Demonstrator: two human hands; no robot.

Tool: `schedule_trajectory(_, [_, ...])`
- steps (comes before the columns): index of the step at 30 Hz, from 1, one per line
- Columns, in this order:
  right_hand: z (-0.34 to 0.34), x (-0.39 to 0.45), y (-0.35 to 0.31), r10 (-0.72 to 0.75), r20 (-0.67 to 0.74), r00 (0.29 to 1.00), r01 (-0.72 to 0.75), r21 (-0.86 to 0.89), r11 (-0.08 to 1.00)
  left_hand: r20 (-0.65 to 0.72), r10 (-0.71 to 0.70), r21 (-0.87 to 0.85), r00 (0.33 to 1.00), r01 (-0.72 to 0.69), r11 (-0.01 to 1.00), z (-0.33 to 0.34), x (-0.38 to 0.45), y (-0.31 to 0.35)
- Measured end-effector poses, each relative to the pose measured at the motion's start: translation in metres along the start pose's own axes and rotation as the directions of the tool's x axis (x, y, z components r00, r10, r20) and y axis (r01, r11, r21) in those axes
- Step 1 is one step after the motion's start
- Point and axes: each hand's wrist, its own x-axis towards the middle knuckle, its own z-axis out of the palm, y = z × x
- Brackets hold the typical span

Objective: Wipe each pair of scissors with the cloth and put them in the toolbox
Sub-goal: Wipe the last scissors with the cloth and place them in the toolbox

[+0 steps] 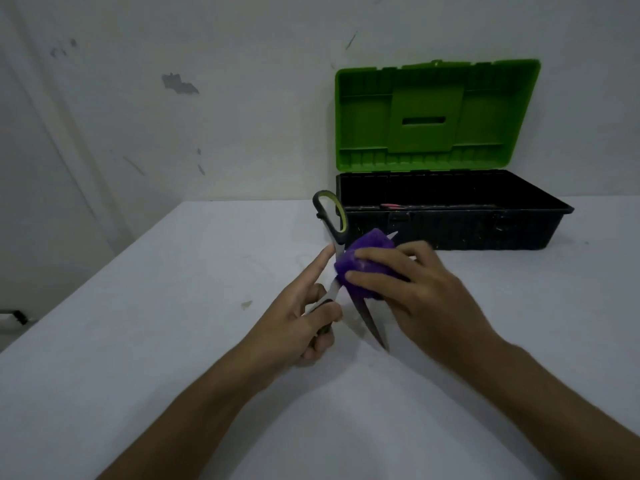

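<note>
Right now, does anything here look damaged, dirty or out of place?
Mostly the wall: grey patches where paint has chipped, plus dark scuffs. The toolbox looks scratched and dusty on its black front. The scissors are spread open while the right hand wipes them with the cloth.

Bare room, likely home or makeshift work corner (cannot tell which): scuffed, chipped white wall (180,84), plain white table (173,341), open toolbox (450,223) with green lid against wall.

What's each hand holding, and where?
Left hand grips the open scissors by the lower handle; right hand holds the purple cloth bunched around the blades.
</note>
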Motion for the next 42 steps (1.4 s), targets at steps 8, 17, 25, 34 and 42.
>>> schedule_trajectory(8, [-0.023,-0.018,0.074,0.419,-0.279,0.864,-0.428,0.03,0.903,-0.094,0.378,0.484,0.921,-0.29,0.826,-0.01,0.003,0.004])
schedule_trajectory(17, [-0.033,-0.003,0.046,0.321,-0.396,0.86,-0.288,0.143,0.947,-0.188,0.377,0.798,0.907,-0.082,0.597,-0.022,0.003,0.007])
schedule_trajectory(25, [-0.017,-0.009,0.027,-0.006,-0.173,0.985,0.009,0.018,1.0,-0.189,0.266,0.701,0.945,-0.06,0.711,-0.017,0.004,-0.006])
schedule_trajectory(34, [-0.031,0.001,0.015,0.023,-0.386,0.922,-0.088,-0.153,0.984,-0.233,0.183,0.617,0.955,0.0,0.787,-0.013,0.003,-0.007])
schedule_trajectory(42, [-0.022,-0.002,0.0,-0.16,-0.25,0.955,0.123,-0.157,0.98,-0.235,0.085,0.524,0.968,0.052,0.85,-0.007,0.005,-0.009])
